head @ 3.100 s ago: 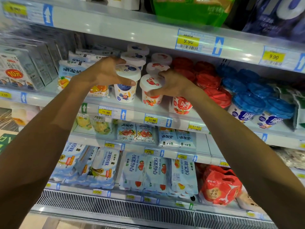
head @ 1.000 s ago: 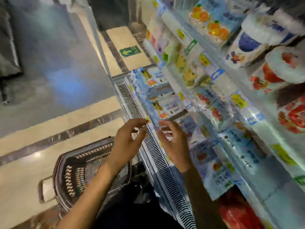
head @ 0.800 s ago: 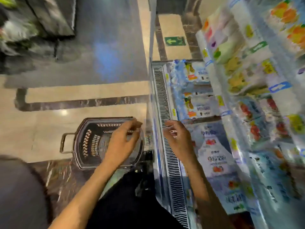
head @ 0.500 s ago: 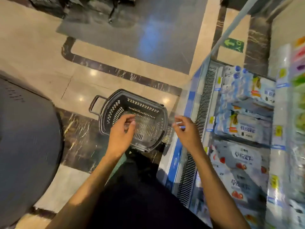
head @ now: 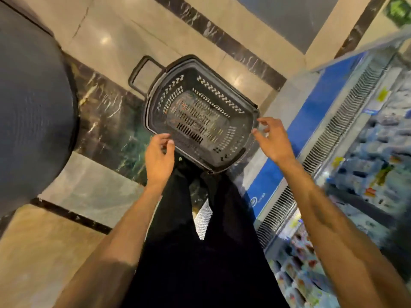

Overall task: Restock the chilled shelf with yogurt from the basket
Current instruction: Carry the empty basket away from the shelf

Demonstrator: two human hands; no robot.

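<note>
- Two hands are held out above the basket [head: 222, 97], both bare and holding nothing.
- Left hand [head: 159, 157]: released, fingers loosely curled with the thumb apart from them. The fingertips [head: 168, 142] are over the basket's near rim; I cannot tell whether they touch it.
- Right hand [head: 274, 141]: released, fingers [head: 265, 121] spread and slightly bent. It is beside the basket's right-hand corner, in front of the chiller's blue panel [head: 311, 130].
- Basket: dark grey, perforated walls, slotted bottom in plain view, handle [head: 134, 73] out to the far left. It stands on the floor [head: 106, 41], beige tile with dark marble bands, just ahead of the person's dark trousers [head: 200, 252].
- Chilled shelf [head: 378, 156] is at right, behind a vent grille [head: 347, 103]. The packs on it are blurred, so yogurt cannot be told apart.
- Large dark round shape [head: 29, 107] at far left, unidentified.
</note>
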